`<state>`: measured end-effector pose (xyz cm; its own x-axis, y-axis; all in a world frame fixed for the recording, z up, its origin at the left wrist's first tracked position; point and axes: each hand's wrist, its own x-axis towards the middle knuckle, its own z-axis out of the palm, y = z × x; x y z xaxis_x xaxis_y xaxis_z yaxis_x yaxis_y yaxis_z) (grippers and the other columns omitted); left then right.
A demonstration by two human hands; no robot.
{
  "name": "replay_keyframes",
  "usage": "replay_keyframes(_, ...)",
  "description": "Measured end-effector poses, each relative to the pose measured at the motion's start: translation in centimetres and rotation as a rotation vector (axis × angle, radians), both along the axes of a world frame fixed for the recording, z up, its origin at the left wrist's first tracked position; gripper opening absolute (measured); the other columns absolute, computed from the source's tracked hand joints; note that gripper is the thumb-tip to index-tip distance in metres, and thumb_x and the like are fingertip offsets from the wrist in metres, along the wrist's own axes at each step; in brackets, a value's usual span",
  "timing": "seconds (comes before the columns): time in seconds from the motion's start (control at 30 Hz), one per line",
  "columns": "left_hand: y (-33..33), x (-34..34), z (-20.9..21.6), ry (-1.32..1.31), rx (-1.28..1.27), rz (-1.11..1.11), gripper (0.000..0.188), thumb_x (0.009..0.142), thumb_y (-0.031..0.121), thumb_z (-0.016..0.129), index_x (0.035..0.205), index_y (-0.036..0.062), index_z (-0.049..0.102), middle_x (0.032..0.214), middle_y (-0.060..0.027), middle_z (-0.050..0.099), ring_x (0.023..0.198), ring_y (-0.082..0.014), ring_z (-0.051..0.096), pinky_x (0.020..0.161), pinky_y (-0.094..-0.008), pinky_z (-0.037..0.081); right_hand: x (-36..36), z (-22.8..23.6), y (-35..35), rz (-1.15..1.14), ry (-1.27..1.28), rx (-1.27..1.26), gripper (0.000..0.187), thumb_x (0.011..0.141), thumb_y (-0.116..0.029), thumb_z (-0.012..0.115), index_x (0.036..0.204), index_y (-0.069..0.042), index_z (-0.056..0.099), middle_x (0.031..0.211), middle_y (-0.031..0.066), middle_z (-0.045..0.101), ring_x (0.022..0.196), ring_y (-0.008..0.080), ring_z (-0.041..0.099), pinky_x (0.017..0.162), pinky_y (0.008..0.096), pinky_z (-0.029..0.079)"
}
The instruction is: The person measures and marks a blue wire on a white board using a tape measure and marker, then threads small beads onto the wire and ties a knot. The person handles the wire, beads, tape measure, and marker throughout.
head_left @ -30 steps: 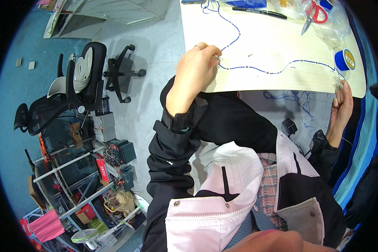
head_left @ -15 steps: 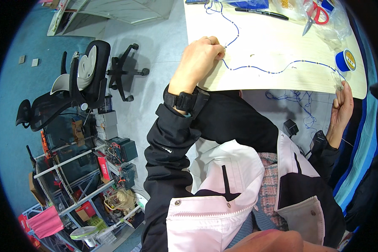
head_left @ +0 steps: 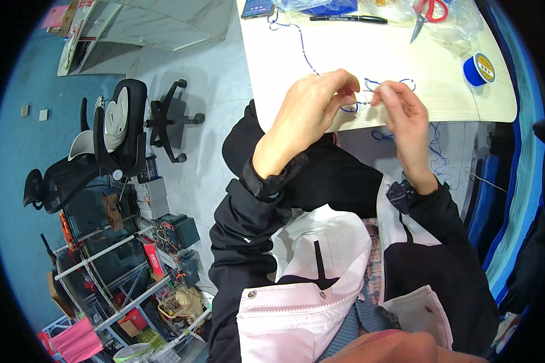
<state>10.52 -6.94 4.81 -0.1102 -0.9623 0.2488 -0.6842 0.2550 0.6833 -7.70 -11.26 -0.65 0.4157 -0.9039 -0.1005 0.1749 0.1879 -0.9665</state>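
Observation:
A thin blue beaded cord (head_left: 309, 62) runs from the far left of the pale table (head_left: 484, 106) down to my hands near its front edge. My left hand (head_left: 315, 106) is closed, thumb and forefinger pinching the cord. Close by on the right, my right hand (head_left: 404, 112) pinches the cord as well, its fingertips a short gap from the left ones. Loops of cord curl between and behind the hands; the exact grip points are partly hidden by the fingers.
Behind the hands lie a black marker pen (head_left: 348, 19), red-handled scissors (head_left: 427, 19), clear plastic bags (head_left: 460, 24) and a phone (head_left: 258, 8). A blue thread spool (head_left: 473, 71) stands at right. Tangled blue cord (head_left: 437, 154) hangs below the table edge. An office chair (head_left: 124, 115) is off left.
My right hand has come from the table's right edge leftward beside my left hand, bringing the cord with it. The stretched right length of cord is now bunched into loops.

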Motion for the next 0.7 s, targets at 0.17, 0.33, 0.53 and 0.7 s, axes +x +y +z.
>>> replay_keyframes(0.17, 0.1, 0.1, -0.1, 0.058, 0.008, 0.088, 0.020, 0.080, -0.004, 0.065, 0.098, -0.0001, 0.059, 0.082, -0.0111, 0.069, 0.082, -0.0224, 0.069, 0.073, -0.0299, 0.053, 2.3, 0.7, 0.4, 0.107, -0.025, 0.021, 0.017, 0.101, -0.019, 0.048, 0.100, -0.004, 0.055, 0.077, -0.0001, 0.060, 0.076, 0.0065, 0.054, 0.070, 0.0208, 0.041)
replay_keyframes(0.33, 0.1, 0.0, -0.4, 0.110, 0.028, 0.053, 0.020, 0.080, -0.004, 0.065, 0.099, -0.0004, 0.059, 0.082, -0.0104, 0.068, 0.080, -0.0211, 0.068, 0.075, -0.0293, 0.052, 2.0, 0.4, 0.5, 0.109, -0.073, 0.094, 0.015, 0.101, -0.021, 0.048, 0.097, -0.006, 0.052, 0.071, -0.0055, 0.048, 0.065, 0.0011, 0.040, 0.057, 0.0169, 0.031)
replay_keyframes(0.53, 0.3, 0.3, -0.6, 0.094, 0.068, 0.007, 0.016, 0.085, -0.001, 0.063, 0.100, -0.0008, 0.058, 0.086, -0.0113, 0.067, 0.083, -0.0208, 0.067, 0.078, -0.0295, 0.051, 2.2, 0.5, 0.7, 0.052, -0.094, 0.097, 0.015, 0.100, -0.021, 0.050, 0.099, -0.007, 0.054, 0.073, -0.0064, 0.047, 0.062, -0.0015, 0.035, 0.050, 0.0156, 0.025)
replay_keyframes(0.7, 0.2, 0.1, -0.7, 0.193, 0.072, 0.005, 0.014, 0.088, 0.001, 0.060, 0.102, -0.0001, 0.059, 0.086, -0.0108, 0.067, 0.084, -0.0212, 0.067, 0.077, -0.0306, 0.051, 2.1, 0.3, 0.7, 0.042, -0.126, 0.117, 0.015, 0.100, -0.021, 0.051, 0.099, -0.006, 0.054, 0.075, -0.0063, 0.047, 0.060, -0.0019, 0.034, 0.049, 0.0150, 0.025)
